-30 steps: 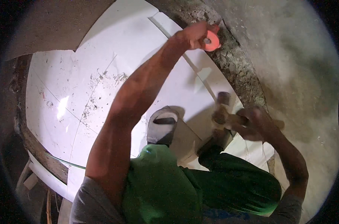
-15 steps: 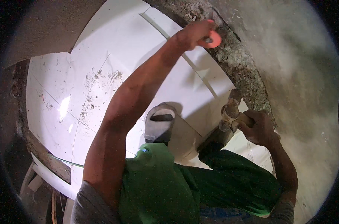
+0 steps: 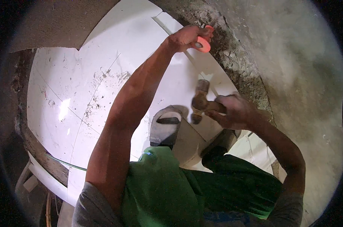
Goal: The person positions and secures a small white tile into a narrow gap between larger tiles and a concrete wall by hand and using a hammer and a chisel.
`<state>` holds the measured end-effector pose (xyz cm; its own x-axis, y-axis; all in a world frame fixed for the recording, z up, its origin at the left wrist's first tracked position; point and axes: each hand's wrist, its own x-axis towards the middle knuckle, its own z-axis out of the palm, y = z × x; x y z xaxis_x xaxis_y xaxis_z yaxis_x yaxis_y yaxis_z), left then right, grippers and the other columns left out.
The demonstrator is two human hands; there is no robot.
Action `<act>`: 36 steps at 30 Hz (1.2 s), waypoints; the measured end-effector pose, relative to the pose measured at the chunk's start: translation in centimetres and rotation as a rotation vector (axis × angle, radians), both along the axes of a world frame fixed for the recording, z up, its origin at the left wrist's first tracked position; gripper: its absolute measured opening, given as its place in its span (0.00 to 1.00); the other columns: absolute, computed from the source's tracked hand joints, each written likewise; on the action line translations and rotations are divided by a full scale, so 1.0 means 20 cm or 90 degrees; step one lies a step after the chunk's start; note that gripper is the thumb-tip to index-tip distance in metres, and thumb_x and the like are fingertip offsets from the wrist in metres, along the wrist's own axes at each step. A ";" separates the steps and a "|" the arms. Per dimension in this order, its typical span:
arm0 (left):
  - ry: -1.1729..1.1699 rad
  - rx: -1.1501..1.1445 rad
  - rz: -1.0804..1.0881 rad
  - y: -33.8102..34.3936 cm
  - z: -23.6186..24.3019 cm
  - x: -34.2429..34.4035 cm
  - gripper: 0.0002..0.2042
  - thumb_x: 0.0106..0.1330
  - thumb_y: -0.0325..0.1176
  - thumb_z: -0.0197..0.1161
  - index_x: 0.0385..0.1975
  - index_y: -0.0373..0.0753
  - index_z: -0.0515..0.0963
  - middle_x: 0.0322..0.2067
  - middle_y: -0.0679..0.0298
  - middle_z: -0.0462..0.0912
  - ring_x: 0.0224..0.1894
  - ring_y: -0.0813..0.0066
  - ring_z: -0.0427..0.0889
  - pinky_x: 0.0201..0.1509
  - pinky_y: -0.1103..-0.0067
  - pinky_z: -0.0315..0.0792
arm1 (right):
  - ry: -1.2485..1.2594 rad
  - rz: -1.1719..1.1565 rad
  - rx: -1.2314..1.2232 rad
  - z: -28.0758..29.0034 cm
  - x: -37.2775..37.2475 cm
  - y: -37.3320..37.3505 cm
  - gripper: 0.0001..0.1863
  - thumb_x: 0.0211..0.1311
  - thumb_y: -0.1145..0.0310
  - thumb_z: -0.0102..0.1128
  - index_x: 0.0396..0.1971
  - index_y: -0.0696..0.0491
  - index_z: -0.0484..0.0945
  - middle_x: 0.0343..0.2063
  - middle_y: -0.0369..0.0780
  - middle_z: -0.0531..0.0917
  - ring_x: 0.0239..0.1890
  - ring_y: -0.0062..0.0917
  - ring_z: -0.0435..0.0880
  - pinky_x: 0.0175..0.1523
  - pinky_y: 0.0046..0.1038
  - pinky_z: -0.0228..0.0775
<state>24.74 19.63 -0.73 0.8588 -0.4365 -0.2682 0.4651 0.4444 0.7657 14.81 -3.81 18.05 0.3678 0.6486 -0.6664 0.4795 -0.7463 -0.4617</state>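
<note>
My left hand [image 3: 186,38] is stretched far forward, its fingers wrapped round a chisel with an orange hand guard [image 3: 204,46]. The chisel's thin dark tip points at the rough mortar strip along the wall. Nearer to me, my right hand [image 3: 235,112] grips a hammer [image 3: 200,101] by its short handle, close to the head. The worn, rusty hammer head hangs over the white tiles, apart from the chisel. Below it, on the tiles, are my feet in grey slides [image 3: 165,126].
White glossy tiles [image 3: 99,72] with scattered crumbs of dirt cover the floor. A broken mortar strip [image 3: 241,72] runs along the grey plastered wall [image 3: 300,83] at right. A narrow gap [image 3: 162,24] parts two tiles. At lower left lies a thin green line [image 3: 65,163] beside a raised edge.
My right hand has swung the hammer left and slightly forward, away from the wall. The left hand with the chisel has shifted a little left and toward me.
</note>
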 end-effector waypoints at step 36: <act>-0.186 0.119 -0.026 0.11 0.01 0.13 0.19 0.65 0.37 0.66 0.54 0.37 0.78 0.48 0.63 0.85 0.51 0.69 0.84 0.59 0.73 0.77 | 0.101 0.154 0.013 -0.14 0.08 0.49 0.17 0.64 0.56 0.62 0.37 0.57 0.84 0.31 0.51 0.86 0.37 0.43 0.88 0.46 0.42 0.80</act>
<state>27.42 21.91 -0.62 0.8936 -0.4394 -0.0920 0.2290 0.2698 0.9353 16.49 6.02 15.15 0.0933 0.7181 -0.6896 0.5631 -0.6093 -0.5583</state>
